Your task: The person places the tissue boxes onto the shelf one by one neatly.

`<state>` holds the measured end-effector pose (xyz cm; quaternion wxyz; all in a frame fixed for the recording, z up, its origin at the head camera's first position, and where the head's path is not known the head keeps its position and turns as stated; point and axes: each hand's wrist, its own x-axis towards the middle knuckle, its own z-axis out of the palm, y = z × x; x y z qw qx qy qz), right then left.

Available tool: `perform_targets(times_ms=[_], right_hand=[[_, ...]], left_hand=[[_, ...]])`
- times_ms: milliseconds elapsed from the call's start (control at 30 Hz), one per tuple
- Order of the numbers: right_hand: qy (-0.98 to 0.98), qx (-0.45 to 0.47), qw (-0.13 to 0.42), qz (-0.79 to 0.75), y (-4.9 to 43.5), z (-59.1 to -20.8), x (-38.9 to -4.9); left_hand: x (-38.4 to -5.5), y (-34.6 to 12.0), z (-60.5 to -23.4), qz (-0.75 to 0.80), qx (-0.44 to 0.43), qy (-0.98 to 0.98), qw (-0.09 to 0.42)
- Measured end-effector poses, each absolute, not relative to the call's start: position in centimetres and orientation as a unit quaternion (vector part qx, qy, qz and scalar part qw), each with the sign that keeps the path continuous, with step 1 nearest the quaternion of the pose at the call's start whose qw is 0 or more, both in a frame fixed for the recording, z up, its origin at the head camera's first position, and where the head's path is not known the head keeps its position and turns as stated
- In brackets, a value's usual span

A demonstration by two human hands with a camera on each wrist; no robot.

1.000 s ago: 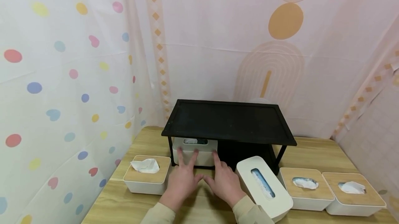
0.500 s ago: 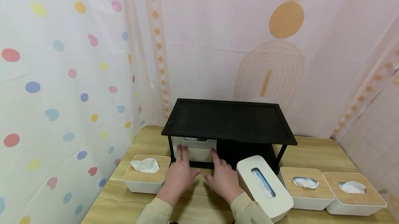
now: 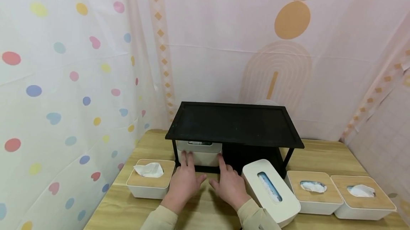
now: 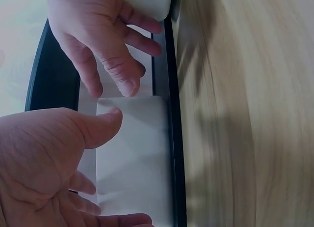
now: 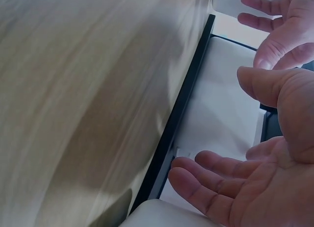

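A white tissue box (image 3: 202,158) sits on the lower level at the left end of a black two-tier rack (image 3: 235,122); the top shelf hides its rear part. My left hand (image 3: 183,183) touches the box's front with extended fingers, two of them side by side. Near the box's right front corner, my right hand (image 3: 231,184) reaches with straight fingers. Both thumbs point inward, apart from each other. In the left wrist view, the box's pale front (image 4: 132,158) shows beyond the left hand (image 4: 54,158). The right wrist view shows the right hand (image 5: 265,183) palm-side, fingers slightly bent.
Another white tissue box (image 3: 270,192) stands slanted against the rack's right front, close to my right forearm. Two wood-lidded tissue boxes (image 3: 314,192) (image 3: 363,198) stand farther right. One more wood-lidded tissue box (image 3: 151,179) is left of my left hand. Patterned curtains (image 3: 217,73) enclose the wooden table.
The tissue box has slid slightly deeper under the top shelf. My left hand's spread fingers have drawn together, toward the box's left side. Over the last half second little has moved.
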<state>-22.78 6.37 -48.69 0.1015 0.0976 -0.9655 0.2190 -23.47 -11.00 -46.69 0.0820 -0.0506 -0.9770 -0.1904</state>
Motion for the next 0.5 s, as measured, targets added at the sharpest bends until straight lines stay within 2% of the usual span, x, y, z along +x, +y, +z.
perform_targets(times_ms=[500], right_hand=[[-0.961, 0.105, 0.061, 0.248, 7.5, -46.4, -20.3]], left_hand=[[-22.8, -11.1, -46.9, -0.178, -0.083, -0.974, 0.112]])
